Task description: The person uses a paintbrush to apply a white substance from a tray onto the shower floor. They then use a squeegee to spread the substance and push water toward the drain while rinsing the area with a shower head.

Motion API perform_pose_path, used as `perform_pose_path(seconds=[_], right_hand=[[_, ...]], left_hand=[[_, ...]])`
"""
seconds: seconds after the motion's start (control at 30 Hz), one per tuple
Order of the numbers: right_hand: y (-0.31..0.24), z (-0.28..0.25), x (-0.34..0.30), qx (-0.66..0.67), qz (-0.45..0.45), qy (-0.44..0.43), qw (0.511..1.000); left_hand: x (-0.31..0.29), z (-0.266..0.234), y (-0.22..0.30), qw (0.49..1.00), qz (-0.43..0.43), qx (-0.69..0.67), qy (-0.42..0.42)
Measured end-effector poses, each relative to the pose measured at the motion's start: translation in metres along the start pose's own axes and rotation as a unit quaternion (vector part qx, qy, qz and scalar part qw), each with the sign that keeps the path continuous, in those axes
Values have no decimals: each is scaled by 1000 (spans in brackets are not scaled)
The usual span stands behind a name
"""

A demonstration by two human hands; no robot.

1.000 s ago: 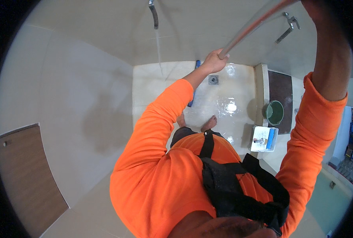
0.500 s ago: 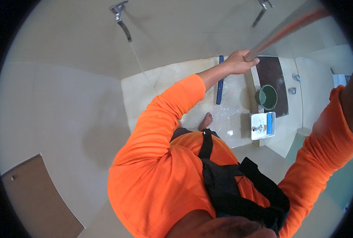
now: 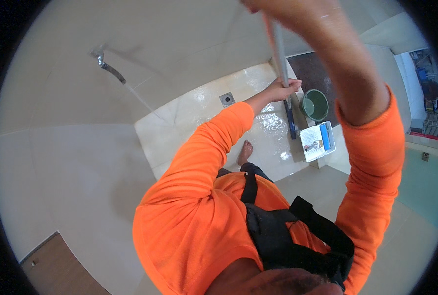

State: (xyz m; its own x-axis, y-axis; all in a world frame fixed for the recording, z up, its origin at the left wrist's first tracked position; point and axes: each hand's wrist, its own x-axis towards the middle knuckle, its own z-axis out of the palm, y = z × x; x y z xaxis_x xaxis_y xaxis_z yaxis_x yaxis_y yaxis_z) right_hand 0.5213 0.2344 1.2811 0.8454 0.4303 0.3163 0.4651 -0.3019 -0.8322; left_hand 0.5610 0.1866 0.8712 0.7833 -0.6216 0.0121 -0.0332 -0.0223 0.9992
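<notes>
A floor squeegee [image 3: 278, 51] with a long metal pole and a narrow dark blue head stands over the wet floor. Its head lies along the low ledge near the green bucket [image 3: 315, 104]. My left hand [image 3: 281, 90] is wrapped round the lower part of the pole, just above the head. High at the top edge, my right hand [image 3: 273, 7] closes on the upper pole, its fingers partly cut off by the frame. The pale wet floor [image 3: 189, 115] shines with water, and a square metal drain [image 3: 227, 100] is set in it.
Water runs from a wall tap [image 3: 111, 73] at the left. A white tub [image 3: 305, 132] holding a blue item stands below the bucket. Past the ledge lies a dark brown floor panel [image 3: 307, 69]. My bare foot [image 3: 246, 153] is on the floor. A brown door [image 3: 64, 268] is at lower left.
The squeegee head has shifted right, up to the ledge. Its pole now tilts less to the right. My right forearm has swung up and left, bringing the hand into view; the drain now shows.
</notes>
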Motion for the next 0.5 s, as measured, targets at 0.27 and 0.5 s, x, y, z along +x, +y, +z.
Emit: perform_pose_path(seconds=[0.27, 0.5], right_hand=[[-11, 28, 19, -108, 74, 83, 988], [-28, 48, 29, 24, -82, 127, 988]], left_hand=[[-10, -33, -15, 987, 14, 140, -82], [-65, -104, 39, 963, -52, 245, -98]])
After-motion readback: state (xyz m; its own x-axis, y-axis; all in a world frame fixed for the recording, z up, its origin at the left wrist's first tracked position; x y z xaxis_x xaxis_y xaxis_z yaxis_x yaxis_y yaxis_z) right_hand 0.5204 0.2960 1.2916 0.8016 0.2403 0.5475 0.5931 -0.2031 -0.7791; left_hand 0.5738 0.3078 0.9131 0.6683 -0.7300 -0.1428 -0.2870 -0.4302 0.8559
